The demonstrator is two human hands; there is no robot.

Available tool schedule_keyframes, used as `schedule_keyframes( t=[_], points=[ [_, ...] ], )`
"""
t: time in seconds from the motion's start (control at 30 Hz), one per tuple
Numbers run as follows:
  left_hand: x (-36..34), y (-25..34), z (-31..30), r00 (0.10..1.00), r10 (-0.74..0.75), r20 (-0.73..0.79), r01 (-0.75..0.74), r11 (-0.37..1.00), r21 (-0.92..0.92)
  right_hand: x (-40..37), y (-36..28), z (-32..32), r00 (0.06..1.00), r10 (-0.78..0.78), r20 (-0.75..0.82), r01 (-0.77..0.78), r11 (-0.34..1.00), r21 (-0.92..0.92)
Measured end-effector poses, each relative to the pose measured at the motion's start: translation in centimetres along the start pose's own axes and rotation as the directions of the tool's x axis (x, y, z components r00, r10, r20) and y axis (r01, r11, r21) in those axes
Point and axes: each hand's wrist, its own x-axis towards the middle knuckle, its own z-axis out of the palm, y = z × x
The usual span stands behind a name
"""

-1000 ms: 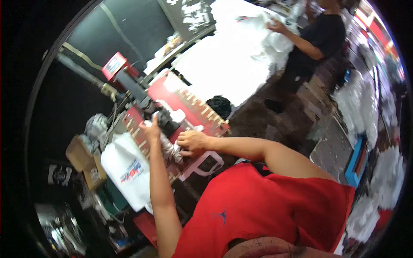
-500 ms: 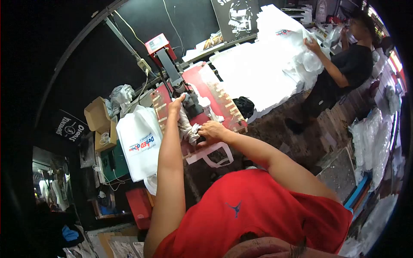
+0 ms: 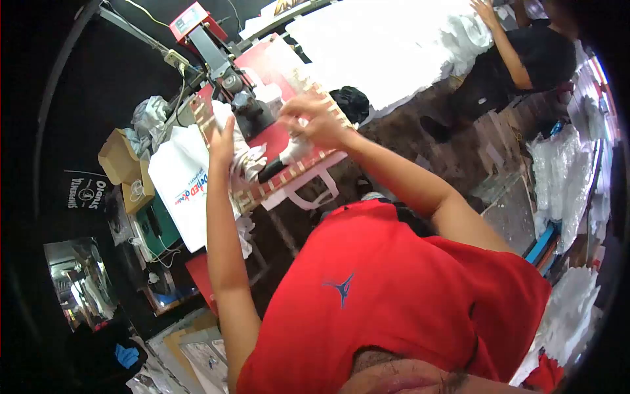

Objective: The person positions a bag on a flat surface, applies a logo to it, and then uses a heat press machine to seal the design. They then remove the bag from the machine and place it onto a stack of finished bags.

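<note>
A heat press (image 3: 254, 118) stands before me, with a red control box (image 3: 197, 23) at its rear and a red pad (image 3: 272, 56) beneath. Its looped front handle is wrapped in white cloth (image 3: 246, 161), leaving a black grip (image 3: 270, 171) bare at the front. My left hand (image 3: 223, 141) is closed around the cloth-wrapped left side of the handle, thumb upward. Over the wrapped right side is my right hand (image 3: 315, 121), somewhat blurred, its fingers bent and apart. A white bag's loop strap (image 3: 318, 197) hangs out below the press's front edge.
To the left hangs a white printed bag (image 3: 177, 187) beside an opened cardboard box (image 3: 125, 161). White sheets (image 3: 387, 49) cover the table at the right, with a black bundle (image 3: 351, 104) at its near corner. A person in dark clothing (image 3: 535, 56) works beyond it.
My right hand has left the black front grip and risen to the handle's right side. My left hand keeps its hold. The view has tilted downward, and the co-worker's arm has moved.
</note>
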Motion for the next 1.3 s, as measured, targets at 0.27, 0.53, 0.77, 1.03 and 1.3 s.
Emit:
schedule_keyframes(
  t=[0.27,0.53,0.77,1.03,1.3],
  points=[
    [-20.2,-5.5,-9.0,0.827,-0.286,0.484,0.537,0.658,-0.528,-5.3,22.1,-13.7,0.874,0.485,0.02,-0.175,0.353,-0.919],
    [-26.9,-8.6,-0.7,0.5,-0.488,0.715,0.754,0.652,-0.083,-6.9,25.5,-8.3,0.864,0.498,0.071,-0.057,0.237,-0.97],
    [-27.1,-9.4,7.9,0.572,-0.383,0.725,0.526,0.85,0.034,-8.3,23.4,-11.6,0.872,0.453,-0.186,-0.439,0.556,-0.706],
    [-20.9,-0.9,11.6,0.705,-0.234,0.669,0.309,0.951,0.007,-21.5,17.8,-19.8,0.562,0.822,-0.097,-0.443,0.398,0.804],
    [-18.9,4.1,17.3,0.816,0.352,0.46,-0.291,0.936,-0.199,-20.0,3.6,-13.0,0.677,0.634,0.374,-0.516,0.046,0.855]
  ],
)
